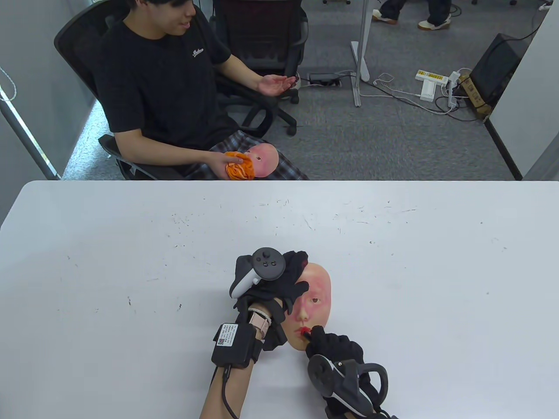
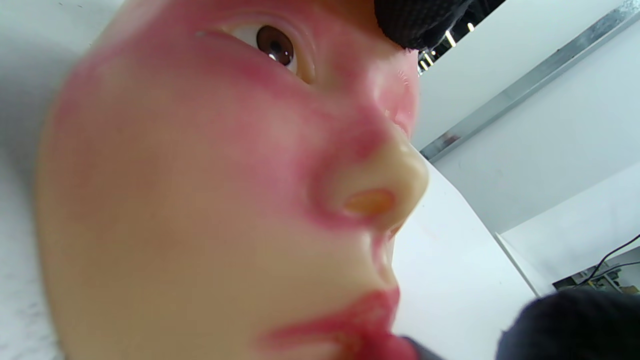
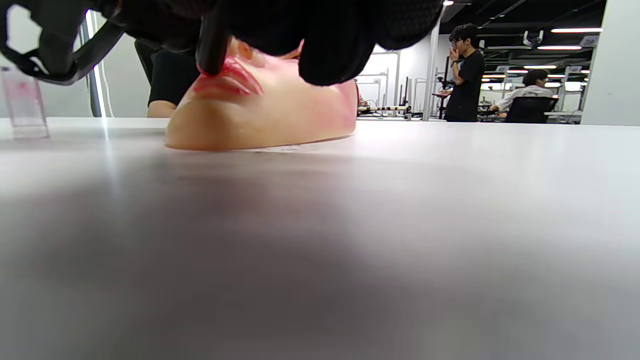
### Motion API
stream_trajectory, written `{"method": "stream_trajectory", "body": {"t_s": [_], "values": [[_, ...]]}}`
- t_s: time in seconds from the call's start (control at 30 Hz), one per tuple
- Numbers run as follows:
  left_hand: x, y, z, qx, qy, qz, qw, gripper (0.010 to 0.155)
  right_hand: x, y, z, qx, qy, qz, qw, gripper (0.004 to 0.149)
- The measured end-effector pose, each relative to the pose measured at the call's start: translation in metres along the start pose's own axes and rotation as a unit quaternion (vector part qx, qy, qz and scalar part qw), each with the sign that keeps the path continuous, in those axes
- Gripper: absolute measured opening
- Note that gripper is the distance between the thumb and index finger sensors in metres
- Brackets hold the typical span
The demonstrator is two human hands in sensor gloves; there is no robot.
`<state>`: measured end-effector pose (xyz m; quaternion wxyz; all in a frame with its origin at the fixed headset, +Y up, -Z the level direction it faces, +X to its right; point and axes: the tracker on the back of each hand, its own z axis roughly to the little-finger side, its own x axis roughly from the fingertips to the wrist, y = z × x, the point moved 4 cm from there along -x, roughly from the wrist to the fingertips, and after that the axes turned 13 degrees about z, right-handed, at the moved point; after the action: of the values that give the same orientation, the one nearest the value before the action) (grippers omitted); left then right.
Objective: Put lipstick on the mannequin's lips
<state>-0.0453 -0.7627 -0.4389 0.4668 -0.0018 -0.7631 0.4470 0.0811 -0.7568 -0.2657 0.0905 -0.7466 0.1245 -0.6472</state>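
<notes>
A skin-toned mannequin face [image 1: 315, 301] lies face up on the white table [image 1: 131, 244], with pink-red smears on cheeks and red lips [image 1: 302, 330]. My left hand [image 1: 279, 283] rests on its forehead and left side, holding it down. My right hand [image 1: 334, 347] holds a dark lipstick [image 1: 307, 335] whose red tip touches the lips. In the right wrist view the dark stick [image 3: 212, 47] meets the lips [image 3: 230, 82]. The left wrist view shows the face close up [image 2: 200, 200] with the lips [image 2: 345, 330] at the bottom.
A person in a black shirt [image 1: 161, 83] sits across the table holding another mannequin face with an orange cloth [image 1: 240, 168]. A small clear container [image 3: 22, 107] stands on the table in the right wrist view. Office chairs and cables lie beyond.
</notes>
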Motion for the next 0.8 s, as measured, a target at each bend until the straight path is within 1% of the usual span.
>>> {"method": "stream_trajectory", "body": {"t_s": [0.1,0.27,0.33,0.37,0.47,0.5,0.6,0.7,0.73,0.8], "values": [[0.000,0.000,0.000,0.000,0.000,-0.001,1.000,0.076,-0.003,0.000,-0.001,-0.007,0.011,0.008,1.000,0.052],[0.000,0.000,0.000,0.000,0.001,-0.001,1.000,0.076,0.000,-0.004,0.011,-0.010,0.042,0.027,0.999,0.052],[0.000,0.000,0.000,0.000,0.001,0.000,1.000,0.076,0.000,-0.001,0.016,0.007,0.049,0.006,0.999,0.052],[0.000,0.000,0.000,0.000,0.001,0.000,1.000,0.076,0.000,0.000,0.018,-0.004,0.048,-0.001,0.999,0.052],[0.000,0.000,0.000,0.001,0.000,0.000,1.000,0.076,0.000,0.001,0.012,-0.030,0.012,-0.008,0.999,0.052],[0.000,0.000,0.000,0.001,0.000,0.000,1.000,0.076,0.000,0.001,0.010,-0.018,0.010,-0.005,1.000,0.052],[0.000,0.000,0.000,0.001,0.000,0.000,1.000,0.076,0.000,0.000,0.009,-0.008,0.015,0.002,1.000,0.052],[0.000,0.000,0.000,0.001,0.001,0.001,1.000,0.076,0.000,0.001,0.019,-0.010,0.048,-0.006,0.999,0.051],[0.000,0.000,0.000,0.001,0.001,0.000,1.000,0.076,0.000,0.003,0.020,-0.016,0.046,-0.017,0.999,0.051],[0.000,0.000,0.000,0.001,0.001,0.001,1.000,0.076,0.001,0.002,0.019,-0.017,0.041,-0.014,0.999,0.051]]}}
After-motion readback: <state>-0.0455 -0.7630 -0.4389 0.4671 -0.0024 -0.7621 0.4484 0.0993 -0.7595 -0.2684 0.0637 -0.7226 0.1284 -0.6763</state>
